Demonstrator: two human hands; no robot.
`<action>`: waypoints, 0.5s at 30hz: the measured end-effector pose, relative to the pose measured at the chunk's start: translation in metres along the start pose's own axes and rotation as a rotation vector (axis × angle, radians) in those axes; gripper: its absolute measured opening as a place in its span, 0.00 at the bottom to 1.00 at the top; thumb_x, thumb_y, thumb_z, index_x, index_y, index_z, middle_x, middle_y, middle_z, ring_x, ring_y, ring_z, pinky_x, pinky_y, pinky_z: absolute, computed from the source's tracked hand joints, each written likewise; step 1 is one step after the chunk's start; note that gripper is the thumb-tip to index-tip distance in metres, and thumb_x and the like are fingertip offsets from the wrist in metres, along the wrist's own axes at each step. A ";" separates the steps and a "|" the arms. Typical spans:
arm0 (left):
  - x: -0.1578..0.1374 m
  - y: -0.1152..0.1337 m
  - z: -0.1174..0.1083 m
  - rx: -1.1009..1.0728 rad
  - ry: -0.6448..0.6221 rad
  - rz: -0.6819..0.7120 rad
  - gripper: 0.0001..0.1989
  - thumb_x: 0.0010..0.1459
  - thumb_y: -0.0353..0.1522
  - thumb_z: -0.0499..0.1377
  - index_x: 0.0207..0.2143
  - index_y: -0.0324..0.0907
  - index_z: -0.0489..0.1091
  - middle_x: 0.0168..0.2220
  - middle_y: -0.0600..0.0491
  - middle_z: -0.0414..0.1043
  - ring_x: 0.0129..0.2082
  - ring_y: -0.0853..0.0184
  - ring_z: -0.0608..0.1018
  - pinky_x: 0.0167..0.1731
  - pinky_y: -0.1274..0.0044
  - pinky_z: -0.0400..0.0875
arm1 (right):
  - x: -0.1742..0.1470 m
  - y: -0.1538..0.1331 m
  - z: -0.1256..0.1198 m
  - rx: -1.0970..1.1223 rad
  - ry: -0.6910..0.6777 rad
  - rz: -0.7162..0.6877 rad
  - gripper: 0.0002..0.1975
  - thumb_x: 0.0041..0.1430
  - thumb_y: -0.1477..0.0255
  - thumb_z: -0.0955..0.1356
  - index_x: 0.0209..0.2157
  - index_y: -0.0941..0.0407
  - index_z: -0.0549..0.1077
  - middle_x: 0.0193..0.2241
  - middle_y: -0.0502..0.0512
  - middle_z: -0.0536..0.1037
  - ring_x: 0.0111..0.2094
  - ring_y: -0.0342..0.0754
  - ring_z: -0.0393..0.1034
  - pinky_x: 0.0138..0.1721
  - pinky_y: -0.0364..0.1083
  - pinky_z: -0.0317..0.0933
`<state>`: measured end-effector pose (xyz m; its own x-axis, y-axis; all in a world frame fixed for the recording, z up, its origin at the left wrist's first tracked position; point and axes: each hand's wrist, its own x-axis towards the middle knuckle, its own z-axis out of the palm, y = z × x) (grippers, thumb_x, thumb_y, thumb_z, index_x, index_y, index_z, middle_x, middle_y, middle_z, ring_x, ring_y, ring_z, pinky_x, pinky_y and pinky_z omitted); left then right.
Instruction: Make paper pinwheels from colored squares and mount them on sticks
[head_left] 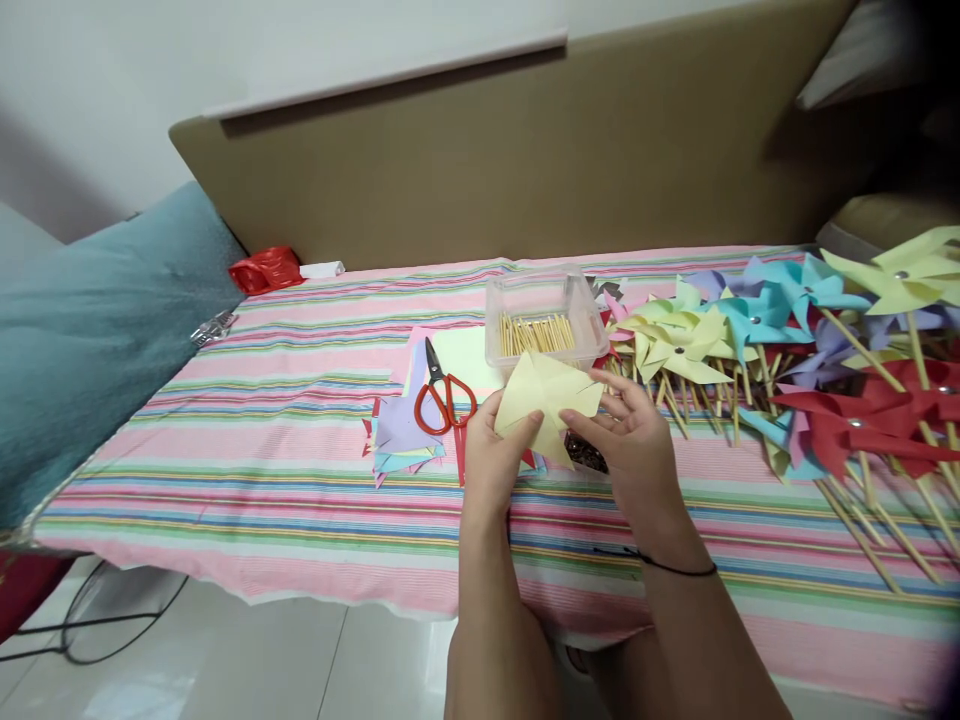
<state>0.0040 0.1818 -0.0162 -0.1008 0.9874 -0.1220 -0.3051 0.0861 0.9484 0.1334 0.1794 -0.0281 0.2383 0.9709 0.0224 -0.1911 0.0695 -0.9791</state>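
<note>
A pale yellow paper square [544, 395], slit in from its corners, is held up between my two hands over the striped cloth. My left hand [496, 445] pinches its left side, thumb on top. On the right side, my right hand [626, 430] grips it between thumb and fingers. Just behind the paper stands a clear plastic box [517, 290] with many short wooden sticks [534, 335] in it. A small container of dark bits [585, 452] lies partly hidden beneath my right hand. Red-handled scissors [444, 395] rest on coloured paper sheets to the left.
Many finished paper pinwheels [757, 315] on sticks are heaped at the right. Cut coloured paper pieces [405, 430] lie left of my hands. A red plastic bag [266, 270] sits at the far left, near a blue cushion [127, 330]. The sofa back [525, 160] rises behind.
</note>
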 end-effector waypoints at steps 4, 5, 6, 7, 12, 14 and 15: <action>-0.002 0.005 -0.001 -0.027 -0.029 0.002 0.18 0.44 0.34 0.67 0.40 0.40 0.73 0.34 0.51 0.79 0.32 0.66 0.78 0.33 0.77 0.71 | 0.004 0.000 -0.004 0.003 0.007 -0.029 0.45 0.41 0.68 0.77 0.59 0.51 0.54 0.44 0.62 0.77 0.32 0.53 0.78 0.32 0.53 0.74; -0.002 0.006 -0.002 -0.028 -0.039 -0.006 0.18 0.45 0.34 0.67 0.40 0.39 0.72 0.34 0.51 0.79 0.31 0.66 0.79 0.33 0.77 0.72 | 0.005 0.000 -0.005 0.008 0.007 -0.017 0.47 0.41 0.69 0.77 0.60 0.51 0.52 0.44 0.62 0.77 0.31 0.53 0.78 0.31 0.52 0.74; -0.003 0.007 -0.003 -0.024 -0.046 -0.016 0.18 0.45 0.34 0.67 0.40 0.39 0.72 0.33 0.50 0.79 0.30 0.67 0.79 0.33 0.77 0.72 | 0.005 0.001 -0.007 0.013 0.001 0.001 0.49 0.40 0.70 0.77 0.61 0.51 0.52 0.44 0.62 0.77 0.31 0.53 0.78 0.30 0.52 0.74; -0.003 0.008 -0.003 -0.016 -0.049 -0.026 0.18 0.45 0.34 0.67 0.40 0.39 0.71 0.33 0.50 0.79 0.30 0.67 0.79 0.33 0.76 0.72 | 0.006 0.001 -0.008 0.017 -0.011 0.017 0.50 0.39 0.70 0.78 0.61 0.51 0.51 0.43 0.62 0.77 0.31 0.53 0.78 0.29 0.51 0.74; -0.003 0.005 -0.006 0.065 -0.035 -0.070 0.23 0.42 0.34 0.69 0.42 0.39 0.70 0.30 0.50 0.79 0.27 0.64 0.79 0.29 0.74 0.73 | 0.006 0.002 -0.011 -0.013 -0.104 0.051 0.52 0.37 0.69 0.78 0.61 0.49 0.50 0.42 0.60 0.78 0.28 0.51 0.77 0.26 0.49 0.74; -0.003 0.003 -0.006 0.096 -0.037 -0.076 0.23 0.42 0.35 0.69 0.42 0.40 0.70 0.28 0.50 0.78 0.25 0.63 0.79 0.27 0.74 0.73 | 0.006 0.001 -0.011 -0.017 -0.121 0.064 0.52 0.37 0.68 0.78 0.61 0.49 0.50 0.42 0.60 0.78 0.26 0.50 0.77 0.26 0.48 0.73; -0.002 0.002 -0.007 0.108 -0.036 -0.076 0.23 0.41 0.35 0.69 0.42 0.40 0.70 0.28 0.51 0.78 0.25 0.63 0.79 0.26 0.73 0.73 | 0.006 0.001 -0.010 -0.015 -0.123 0.067 0.52 0.37 0.68 0.78 0.61 0.49 0.50 0.42 0.60 0.78 0.26 0.50 0.77 0.25 0.48 0.73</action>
<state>-0.0028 0.1789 -0.0156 -0.0462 0.9815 -0.1856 -0.2063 0.1724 0.9632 0.1445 0.1826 -0.0307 0.1069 0.9941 -0.0199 -0.1881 0.0006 -0.9821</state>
